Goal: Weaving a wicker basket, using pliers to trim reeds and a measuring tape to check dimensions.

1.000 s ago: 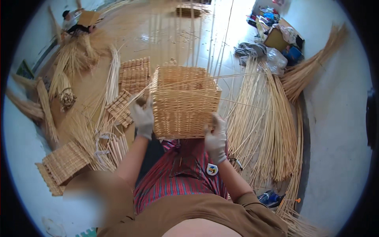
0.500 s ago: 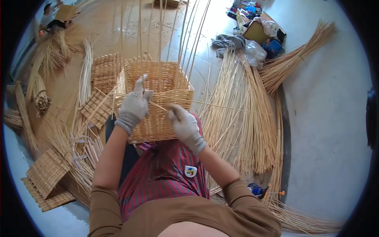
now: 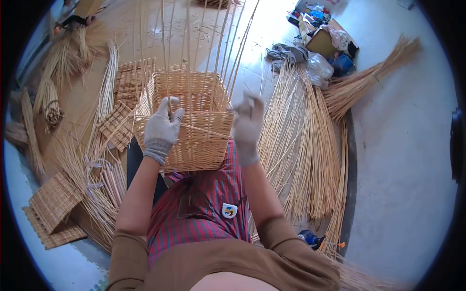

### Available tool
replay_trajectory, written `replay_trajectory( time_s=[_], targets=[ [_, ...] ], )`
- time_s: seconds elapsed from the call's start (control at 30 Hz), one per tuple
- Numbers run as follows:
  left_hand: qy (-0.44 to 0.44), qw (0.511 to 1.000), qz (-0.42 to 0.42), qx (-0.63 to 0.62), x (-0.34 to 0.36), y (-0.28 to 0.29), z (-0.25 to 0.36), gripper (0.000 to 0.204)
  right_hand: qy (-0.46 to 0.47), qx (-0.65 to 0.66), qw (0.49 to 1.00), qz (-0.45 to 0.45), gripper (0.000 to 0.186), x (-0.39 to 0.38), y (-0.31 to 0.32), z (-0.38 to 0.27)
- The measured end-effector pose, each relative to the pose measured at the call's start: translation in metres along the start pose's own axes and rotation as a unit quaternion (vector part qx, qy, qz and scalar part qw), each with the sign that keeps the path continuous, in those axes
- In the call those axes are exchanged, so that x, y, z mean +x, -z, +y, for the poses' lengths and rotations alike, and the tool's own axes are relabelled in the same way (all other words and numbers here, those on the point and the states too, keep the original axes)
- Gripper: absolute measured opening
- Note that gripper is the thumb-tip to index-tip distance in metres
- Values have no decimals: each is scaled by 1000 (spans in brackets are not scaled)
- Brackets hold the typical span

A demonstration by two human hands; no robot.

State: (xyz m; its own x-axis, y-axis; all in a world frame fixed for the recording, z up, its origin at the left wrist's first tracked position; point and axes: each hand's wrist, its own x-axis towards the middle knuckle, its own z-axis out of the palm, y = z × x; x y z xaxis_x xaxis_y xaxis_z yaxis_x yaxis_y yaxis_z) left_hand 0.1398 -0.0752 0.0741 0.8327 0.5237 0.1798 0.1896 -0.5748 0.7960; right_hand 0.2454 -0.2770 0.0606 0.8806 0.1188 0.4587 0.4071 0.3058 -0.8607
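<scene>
A square wicker basket [image 3: 194,153] rests on my lap, its opening facing up and away. Tall upright stakes [image 3: 221,46] rise from its walls. At the near rim, my gloved left hand [image 3: 161,130] is closed, with thumb and fingers on the rim beside a stake. A loose weaving strand [image 3: 206,130] slants across the near wall from that hand toward the right corner. My gloved right hand [image 3: 248,121] is raised just beyond that corner. Motion smears its fingers, so I cannot make out whether it holds the strand's end.
Long bundles of pale wicker rods [image 3: 306,155] spread on the floor to the right. Woven panels [image 3: 56,203] lie at the lower left, near more loose rods. A heap of bags and boxes [image 3: 325,43] sits at the far right. Another person's arm [image 3: 77,20] shows at the far left.
My right hand has moved right and upward, from the basket's near wall to beyond its right corner. My left hand stays at the rim, shifted slightly. The view has tilted a little.
</scene>
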Motion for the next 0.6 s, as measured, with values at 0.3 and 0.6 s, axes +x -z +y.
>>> replay_trajectory(
  time_s=[0.3,0.6],
  targets=[
    [-296,934,74,184,-29,-53,56,47,-212,-124,969,-6,23,28,38,-8],
    [-306,933,48,184,-14,-75,65,36,-133,-187,973,-30,12,16,55,-18]
  ],
)
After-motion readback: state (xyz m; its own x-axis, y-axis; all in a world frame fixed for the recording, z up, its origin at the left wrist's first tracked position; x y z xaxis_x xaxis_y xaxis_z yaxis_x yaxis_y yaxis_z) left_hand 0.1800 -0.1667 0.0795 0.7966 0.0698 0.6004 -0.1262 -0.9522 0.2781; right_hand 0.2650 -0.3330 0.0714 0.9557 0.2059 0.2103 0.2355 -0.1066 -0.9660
